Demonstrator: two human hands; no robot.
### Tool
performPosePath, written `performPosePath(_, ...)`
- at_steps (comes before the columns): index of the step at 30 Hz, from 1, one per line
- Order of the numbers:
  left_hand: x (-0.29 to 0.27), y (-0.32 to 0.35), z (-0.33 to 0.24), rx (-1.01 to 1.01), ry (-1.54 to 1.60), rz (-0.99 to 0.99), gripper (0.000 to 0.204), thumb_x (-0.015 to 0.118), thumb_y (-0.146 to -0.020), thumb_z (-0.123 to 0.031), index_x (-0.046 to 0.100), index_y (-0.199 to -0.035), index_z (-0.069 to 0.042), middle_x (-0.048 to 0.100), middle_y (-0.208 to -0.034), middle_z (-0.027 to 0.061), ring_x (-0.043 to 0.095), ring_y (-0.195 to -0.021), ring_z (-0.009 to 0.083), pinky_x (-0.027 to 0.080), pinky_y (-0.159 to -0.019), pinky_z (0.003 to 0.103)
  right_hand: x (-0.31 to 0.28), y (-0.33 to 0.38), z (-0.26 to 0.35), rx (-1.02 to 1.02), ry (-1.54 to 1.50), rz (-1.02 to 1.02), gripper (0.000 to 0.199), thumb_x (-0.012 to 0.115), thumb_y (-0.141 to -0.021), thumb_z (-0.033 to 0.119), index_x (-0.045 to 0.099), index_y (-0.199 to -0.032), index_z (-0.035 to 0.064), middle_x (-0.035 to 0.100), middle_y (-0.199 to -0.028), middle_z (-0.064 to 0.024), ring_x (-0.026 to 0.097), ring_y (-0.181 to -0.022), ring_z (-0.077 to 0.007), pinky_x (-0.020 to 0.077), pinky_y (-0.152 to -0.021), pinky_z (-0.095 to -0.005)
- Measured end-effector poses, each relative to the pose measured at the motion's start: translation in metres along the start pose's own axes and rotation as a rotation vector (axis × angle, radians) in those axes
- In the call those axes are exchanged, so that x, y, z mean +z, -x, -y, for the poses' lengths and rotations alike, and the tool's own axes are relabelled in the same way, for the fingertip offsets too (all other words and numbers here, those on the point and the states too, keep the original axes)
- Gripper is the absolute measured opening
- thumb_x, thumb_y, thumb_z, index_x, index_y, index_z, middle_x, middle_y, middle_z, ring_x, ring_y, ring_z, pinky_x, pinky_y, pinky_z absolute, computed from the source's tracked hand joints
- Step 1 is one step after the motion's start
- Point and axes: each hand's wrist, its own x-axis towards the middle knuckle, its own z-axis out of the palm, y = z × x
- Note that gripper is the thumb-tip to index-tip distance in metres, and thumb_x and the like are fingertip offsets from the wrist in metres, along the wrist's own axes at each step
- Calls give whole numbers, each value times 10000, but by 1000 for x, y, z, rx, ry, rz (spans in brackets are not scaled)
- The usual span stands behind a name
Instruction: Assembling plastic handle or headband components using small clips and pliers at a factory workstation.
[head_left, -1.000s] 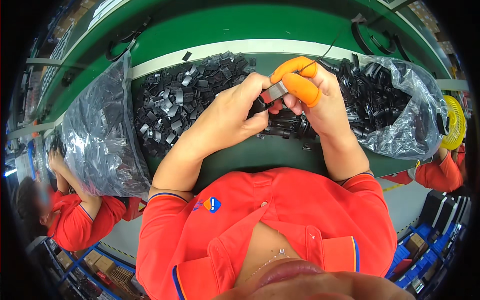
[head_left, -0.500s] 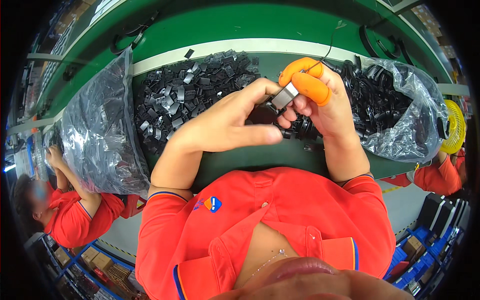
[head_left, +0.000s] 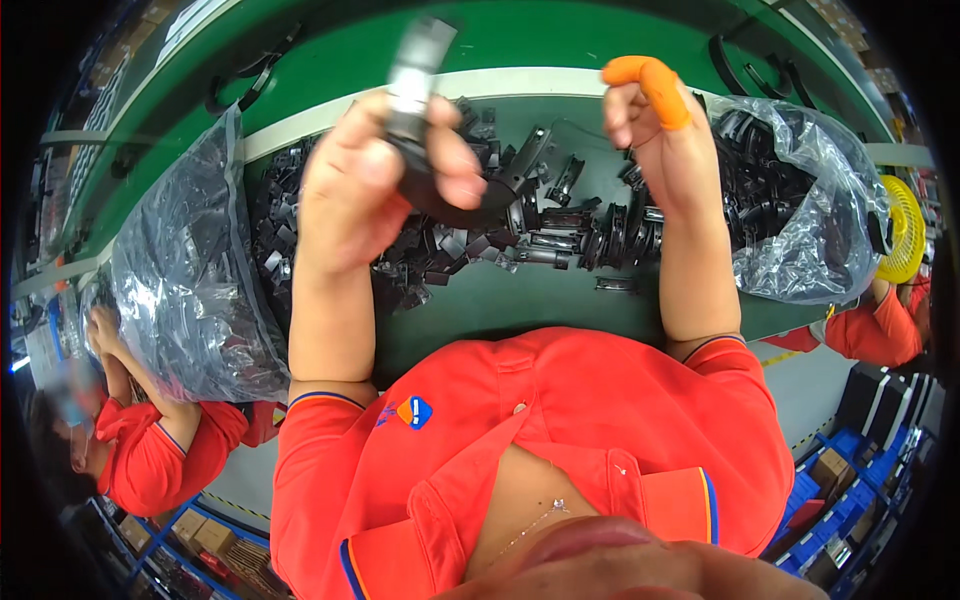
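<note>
My left hand (head_left: 350, 185) is raised over the left side of the bench, its fingers closed round a black curved band (head_left: 440, 200). A shiny flat plate (head_left: 412, 75) at the band's upper end sticks up above the fingers, blurred by motion. To the right, my right hand (head_left: 665, 140) is held above the bench with fingers curled and orange finger covers on. A thin dark line (head_left: 585, 130) runs toward its curled fingers; whether they grip anything is hidden. Below and between the hands lie several black curved pieces with glossy plates (head_left: 548, 245).
Small black plates (head_left: 440, 260) are heaped on the bench at left, beside a large clear plastic bag (head_left: 190, 270). A second clear bag (head_left: 810, 250) with black curved parts stands at right, near a yellow basket (head_left: 903, 230). Co-workers in red sit at both sides.
My hands have moved apart. The band with its shiny plate, held between both hands before, is now up at the left in my left hand alone. My right hand has moved slightly up and right.
</note>
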Motion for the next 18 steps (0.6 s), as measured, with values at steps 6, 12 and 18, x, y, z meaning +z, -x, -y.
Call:
performPosePath(6,-11,-2,-24,106,1025,135,309,507,-893,-123,416,-1175,-37,501,-919,-5,542,-798,94,425,-929,384,-20,-11,-49,194,627,106,212,545,-831,116,562,-1007,-1,569,-777,-31,499,-687,-102,408,-657,-219)
performPosePath(12,-3,1,-22,153,882,46,375,467,-914,-170,362,-1244,-24,508,-942,15,535,-839,129,419,-944,423,-9,-7,-66,-128,1128,250,290,612,-724,-3,555,-1008,-22,541,-812,-132,551,-731,-242,452,-669,-335)
performPosePath(18,17,0,-6,223,-89,-266,420,534,-864,-247,419,-1149,39,602,-915,174,624,-786,236,507,-792,404,-14,-10,-67,-170,1156,157,196,520,-805,12,544,-998,-3,572,-964,-162,573,-884,-310,456,-789,-318)
